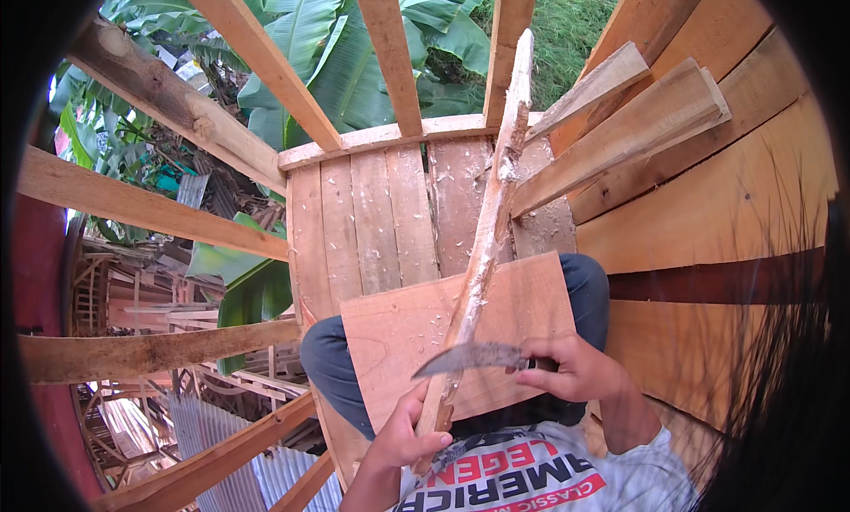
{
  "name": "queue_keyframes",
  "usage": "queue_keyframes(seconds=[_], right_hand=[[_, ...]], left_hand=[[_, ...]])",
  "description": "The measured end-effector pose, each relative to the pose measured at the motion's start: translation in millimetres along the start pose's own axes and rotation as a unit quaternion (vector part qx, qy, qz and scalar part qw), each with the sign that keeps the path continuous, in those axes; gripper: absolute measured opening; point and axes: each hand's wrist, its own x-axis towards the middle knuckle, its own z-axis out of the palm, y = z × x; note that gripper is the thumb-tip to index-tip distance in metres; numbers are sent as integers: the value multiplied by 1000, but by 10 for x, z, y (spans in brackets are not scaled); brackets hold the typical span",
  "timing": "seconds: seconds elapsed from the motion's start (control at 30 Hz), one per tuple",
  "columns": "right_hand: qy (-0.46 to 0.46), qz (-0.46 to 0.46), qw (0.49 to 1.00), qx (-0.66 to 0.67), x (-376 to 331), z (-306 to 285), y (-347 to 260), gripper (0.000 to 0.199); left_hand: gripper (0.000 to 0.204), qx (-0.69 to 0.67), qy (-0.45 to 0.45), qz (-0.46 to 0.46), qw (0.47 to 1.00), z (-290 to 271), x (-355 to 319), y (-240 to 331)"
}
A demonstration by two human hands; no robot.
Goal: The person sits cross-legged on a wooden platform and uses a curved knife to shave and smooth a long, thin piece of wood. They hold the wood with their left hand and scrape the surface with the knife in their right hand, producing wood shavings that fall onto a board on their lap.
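A long, rough wooden stick [485, 237] slants from my lap up to the far railing, its surface pale where bark or wood is cut away. Around its near end my left hand [403, 432] is closed. My right hand [571, 367] grips the dark handle of a knife [467, 359], whose broad curved blade points left and lies across the stick just beyond my left hand. Under the stick, a flat wooden board [522, 304] rests across my thighs.
Wood shavings lie scattered on the plank floor [367, 220]. Upright wooden bars [390, 56] form a railing ahead and at left, with banana leaves [310, 51] beyond. Two sawn boards [620, 135] lean at the right beside the plank wall [708, 211].
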Motion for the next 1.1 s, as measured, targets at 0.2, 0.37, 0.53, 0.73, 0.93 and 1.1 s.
queue_keyframes(seconds=[0.2,0.37,0.53,0.73,0.93,1.1], right_hand=[[-16,64,997,28,12,-127,-26,16],[69,68,995,-14,22,-111,-1,17],[111,63,991,-27,58,-207,88,13],[229,59,966,101,39,-130,180,12],[-43,-101,992,60,-91,-234,161,18],[57,101,993,34,-45,-193,159,21]], left_hand=[[85,0,-6,-21,1000,11,-9,39],[85,8,5,-28,1000,44,-9,37],[86,-4,10,-34,999,91,4,78],[88,-32,-1,-46,998,39,27,22],[88,22,13,-69,997,204,23,133],[87,6,11,-73,997,197,75,83]])
